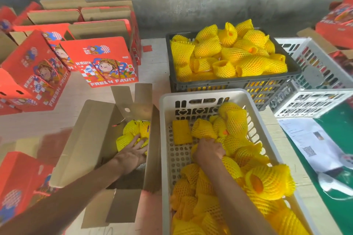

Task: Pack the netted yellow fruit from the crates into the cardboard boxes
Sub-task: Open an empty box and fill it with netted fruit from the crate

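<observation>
L forearm/hand: left hand (131, 155) reaches into open box, fingers spread flat on netted fruit (133, 133), pressing, not gripping.
Open box: 1 brown cardboard box (91, 139), flaps up, approx. 4 netted fruit at far end; exact no. unclear.
Red boxes: printed "FRESH FRUIT" cartons (108, 63), 8+ at far L & near L, some blurred.
R hand: right hand (208, 151) in white crate, fingers curled down into the pile; grip on a fruit can't tell, fingertips hidden.
White crate: 1 (191, 97), approx. half full, netted fruit; 1 flat net sleeve (181, 132) on floor of crate.
Grey crate: 1 (229, 82), behind, heaped full.
White crate no. 2: 1 (315, 82), far R, tilted.
Paper: 1 printed sheet (305, 139), QR code, on green surface (340, 129).
</observation>
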Demonstrator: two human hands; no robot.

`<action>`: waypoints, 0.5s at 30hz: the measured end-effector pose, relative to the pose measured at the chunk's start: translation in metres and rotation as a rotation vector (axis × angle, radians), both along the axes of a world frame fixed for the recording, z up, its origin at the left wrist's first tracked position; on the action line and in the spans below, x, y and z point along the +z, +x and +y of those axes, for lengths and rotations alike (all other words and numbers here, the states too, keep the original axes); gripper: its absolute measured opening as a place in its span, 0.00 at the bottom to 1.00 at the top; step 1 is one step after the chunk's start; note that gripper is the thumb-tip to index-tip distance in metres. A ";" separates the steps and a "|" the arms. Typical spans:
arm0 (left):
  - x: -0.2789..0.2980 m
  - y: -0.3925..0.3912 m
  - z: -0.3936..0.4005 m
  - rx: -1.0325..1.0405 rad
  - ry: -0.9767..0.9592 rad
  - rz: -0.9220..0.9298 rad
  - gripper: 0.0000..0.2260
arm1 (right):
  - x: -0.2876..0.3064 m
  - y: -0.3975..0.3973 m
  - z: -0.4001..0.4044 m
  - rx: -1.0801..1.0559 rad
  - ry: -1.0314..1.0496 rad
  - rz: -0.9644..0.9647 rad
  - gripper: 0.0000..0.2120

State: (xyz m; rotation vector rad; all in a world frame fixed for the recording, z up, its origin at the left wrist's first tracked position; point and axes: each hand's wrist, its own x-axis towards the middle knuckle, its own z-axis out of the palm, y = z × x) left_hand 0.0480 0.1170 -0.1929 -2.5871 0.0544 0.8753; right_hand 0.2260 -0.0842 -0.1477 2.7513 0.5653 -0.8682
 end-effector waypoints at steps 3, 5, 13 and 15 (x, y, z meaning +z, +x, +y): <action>0.015 -0.004 -0.012 0.372 -0.273 -0.240 0.24 | -0.007 0.000 0.007 0.002 -0.111 0.033 0.37; 0.026 -0.004 -0.025 0.661 -0.510 -0.498 0.19 | -0.013 -0.001 0.008 0.075 -0.152 0.001 0.38; 0.066 -0.008 -0.058 1.294 -1.081 -0.972 0.08 | -0.030 -0.015 0.014 0.310 -0.175 -0.131 0.43; 0.068 -0.014 -0.064 1.331 -1.146 -1.024 0.08 | -0.029 -0.015 0.010 0.301 -0.118 -0.123 0.43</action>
